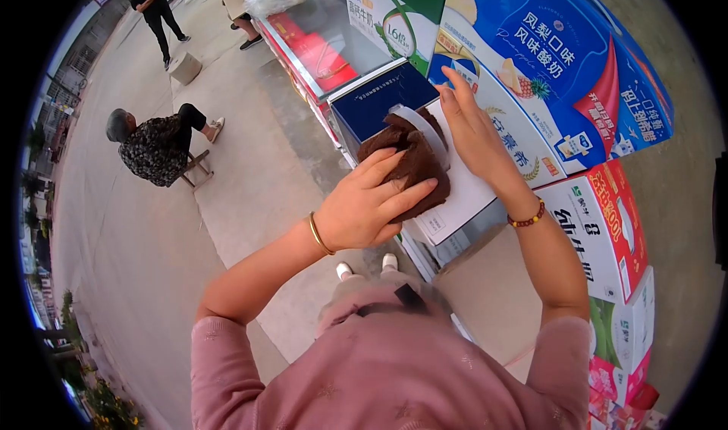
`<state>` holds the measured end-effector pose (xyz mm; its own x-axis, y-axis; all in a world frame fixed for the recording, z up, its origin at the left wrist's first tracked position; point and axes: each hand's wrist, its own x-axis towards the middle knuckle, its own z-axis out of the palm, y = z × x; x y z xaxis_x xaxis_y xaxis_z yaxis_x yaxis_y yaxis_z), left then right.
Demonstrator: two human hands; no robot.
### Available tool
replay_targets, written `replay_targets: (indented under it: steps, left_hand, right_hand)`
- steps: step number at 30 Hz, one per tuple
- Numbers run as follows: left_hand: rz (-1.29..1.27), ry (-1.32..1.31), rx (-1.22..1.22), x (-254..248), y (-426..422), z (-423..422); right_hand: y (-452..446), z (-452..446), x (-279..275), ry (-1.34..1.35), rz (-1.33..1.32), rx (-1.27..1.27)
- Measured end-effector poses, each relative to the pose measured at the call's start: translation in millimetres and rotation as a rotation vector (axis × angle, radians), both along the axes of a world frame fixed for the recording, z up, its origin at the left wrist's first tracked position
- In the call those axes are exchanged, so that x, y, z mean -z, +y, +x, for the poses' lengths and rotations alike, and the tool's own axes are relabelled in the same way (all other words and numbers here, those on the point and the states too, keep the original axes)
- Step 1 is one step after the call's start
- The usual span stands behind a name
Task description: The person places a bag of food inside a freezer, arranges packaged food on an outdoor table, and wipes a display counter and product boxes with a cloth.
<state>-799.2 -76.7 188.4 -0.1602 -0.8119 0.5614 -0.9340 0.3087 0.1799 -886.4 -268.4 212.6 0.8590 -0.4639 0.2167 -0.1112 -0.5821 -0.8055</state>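
Note:
A crumpled brown cloth point(415, 174) rests against a box top at the centre. My left hand point(371, 195) grips it from the near left, fingers spread over its folds. A pale curved strip point(426, 133) shows along the cloth's right side; what it belongs to is hidden. Just right of the cloth, my right hand point(472, 130) is raised with fingers extended and holds nothing visible. Under and behind the cloth are a white box point(462, 202) and a dark blue box point(379, 102).
Large printed cartons point(561, 58) stand at the right, with more milk boxes point(607, 233) nearer. A glass-topped case point(334, 36) holds red items beyond. One person sits on a stool point(199, 168) at the left; another person point(154, 13) stands farther off.

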Motion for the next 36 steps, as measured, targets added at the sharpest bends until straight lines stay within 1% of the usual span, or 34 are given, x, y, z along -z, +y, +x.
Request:
replay_targets:
  steps: [2, 4, 5, 6, 9, 10, 12, 13, 14, 15, 16, 17, 18, 19, 20, 21, 22, 24, 26, 27, 29, 30, 31, 32, 33, 35, 36]
  left_hand:
    - [-0.040, -0.028, -0.067, 11.3, 8.2, 5.3]
    - [-0.136, 0.028, -0.252, 16.9, 8.9, 18.2]
    - [-0.083, 0.047, -0.397, 11.8, 3.6, 30.8]
    - [-0.108, 0.047, -0.441, 4.4, -2.7, 45.4]
    - [-0.138, 0.045, -0.470, 6.7, -9.3, 91.2]
    - [0.015, 0.511, -0.570, 9.0, -8.7, 96.3]
    - [0.049, 0.992, -0.615, 39.3, -5.7, 93.4]
    - [-0.077, 0.997, -0.573, 76.8, -4.9, 86.5]
    - [-0.328, 1.092, -0.546, 99.9, -11.6, 63.6]
    - [-0.381, 1.147, -0.515, 112.4, -14.4, 36.2]
    - [-0.390, 0.972, -0.583, 129.8, -19.3, 5.7]
    - [-0.395, 0.905, -0.546, 137.6, -23.5, -28.5]
    - [-0.399, 0.946, -0.510, 137.5, -23.6, -61.1]
    - [-0.305, 0.928, -0.483, 162.1, -17.6, -83.8]
    - [-0.171, 0.877, -0.377, 177.5, -6.7, -95.9]
    - [-0.008, 0.859, -0.244, 206.2, 6.1, -108.4]
    - [0.095, 0.734, -0.272, 235.0, 13.5, -114.9]
    - [-0.026, 0.623, -0.274, 237.2, 16.7, -95.5]
    - [-0.293, 0.698, -0.290, 223.2, -12.4, -64.9]
    - [-0.338, 0.762, -0.289, 200.4, -24.0, -43.1]
    - [-0.371, 1.031, -0.208, 187.9, -51.8, 3.5]
    - [-0.411, 1.067, -0.238, 178.6, -58.3, 15.4]
    - [-0.452, 1.101, -0.268, 168.7, -64.7, 27.2]
    - [-0.539, 0.966, -0.408, 145.5, -65.9, 32.3]
    - [-0.536, 0.967, -0.411, 157.0, -66.5, 35.1]
    - [-0.427, 1.204, -0.564, 205.9, -69.5, 37.4]
    - [-0.378, 1.317, -0.636, 215.6, -72.8, 40.6]
  right_hand:
    - [1.0, -0.8, 2.0, 0.013, -0.074, 0.014]
    - [-0.8, 1.9, 0.4, 0.024, -0.073, 0.003]
    - [-0.6, 1.7, 0.3, 0.022, -0.086, 0.004]
    - [0.8, -0.1, 1.8, 0.026, -0.098, 0.006]
    - [-0.4, 2.4, -0.1, 0.013, -0.095, 0.004]
    - [1.4, 0.2, -0.1, 0.013, -0.067, 0.015]
    - [1.3, -3.0, 3.7, 0.026, -0.071, 0.025]
    - [-1.6, 0.8, 2.7, 0.023, -0.076, 0.040]
    - [-2.5, 4.3, 0.1, 0.017, -0.080, 0.040]
    - [0.3, 4.7, -1.6, 0.027, -0.077, 0.044]
    - [4.5, 3.3, -2.2, 0.048, -0.070, 0.043]
    - [7.2, 3.9, -4.5, 0.055, -0.065, 0.035]
    - [6.5, 5.2, -3.7, 0.067, -0.069, 0.027]
    - [4.6, 4.8, -3.0, 0.071, -0.070, 0.031]
    - [3.6, 3.3, -2.3, 0.075, -0.070, 0.038]
    - [3.5, 2.8, -1.8, 0.083, -0.076, 0.036]
    - [4.1, 1.9, -0.9, 0.069, -0.093, 0.022]
    - [3.7, 3.0, -1.5, 0.053, -0.111, 0.009]
    - [5.3, 1.5, -3.4, 0.076, -0.077, 0.022]
    - [4.3, 1.0, -1.1, 0.086, -0.075, 0.021]
    - [-0.4, 1.7, 2.4, 0.049, -0.015, 0.005]
    - [-1.6, 2.1, 4.2, 0.053, -0.021, -0.002]
    - [-1.9, 3.0, 6.8, 0.069, -0.029, 0.058]
    - [-0.3, 4.1, 9.0, 0.084, -0.031, 0.121]
    - [3.9, 4.3, 8.4, 0.087, -0.028, 0.120]
    - [12.5, 5.3, 3.2, 0.083, -0.001, 0.165]
    - [12.2, 8.0, 1.9, 0.082, -0.008, 0.160]
